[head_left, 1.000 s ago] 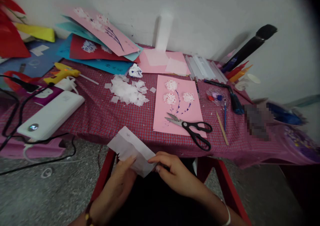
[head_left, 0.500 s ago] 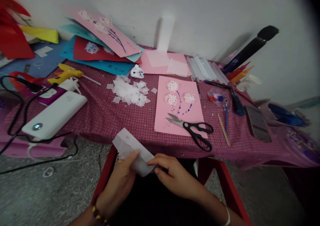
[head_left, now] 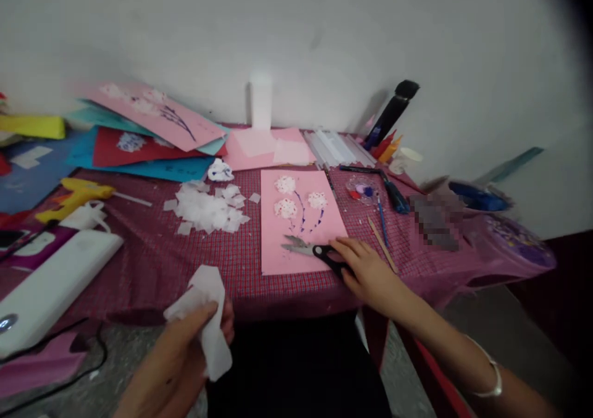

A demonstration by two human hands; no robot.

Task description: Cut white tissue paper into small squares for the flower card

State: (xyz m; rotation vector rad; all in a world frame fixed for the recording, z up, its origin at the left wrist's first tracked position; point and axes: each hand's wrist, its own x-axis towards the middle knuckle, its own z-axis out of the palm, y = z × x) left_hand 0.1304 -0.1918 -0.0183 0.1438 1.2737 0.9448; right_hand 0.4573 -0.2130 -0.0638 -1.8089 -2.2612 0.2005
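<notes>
My left hand (head_left: 189, 338) pinches a folded piece of thin white paper (head_left: 214, 319) between thumb and fingers, in front of the table edge. Over at the right, my right hand (head_left: 370, 273) has its fingers closed about the black handles of the scissors (head_left: 319, 251); the handles are partly hidden under it. The scissors lie across the lower part of a pink card (head_left: 278, 257), blades slightly apart and pointing left. On the card are white flower heads flecked with red, with dark blue stems. A heap of small white paper squares (head_left: 204, 208) lies left of the card.
A yellow glue gun (head_left: 78, 199) and white power bank (head_left: 65, 282) with cables are at the left. Finished cards (head_left: 157, 115) lean behind. Glue sticks (head_left: 340, 149), a blue brush (head_left: 382, 220), a wooden stick (head_left: 382, 245) and a paint palette (head_left: 364, 189) are at the right.
My right hand has let go of the white paper and moved right and forward onto the scissors. The left hand has shifted left with the paper. The camera view has tilted up.
</notes>
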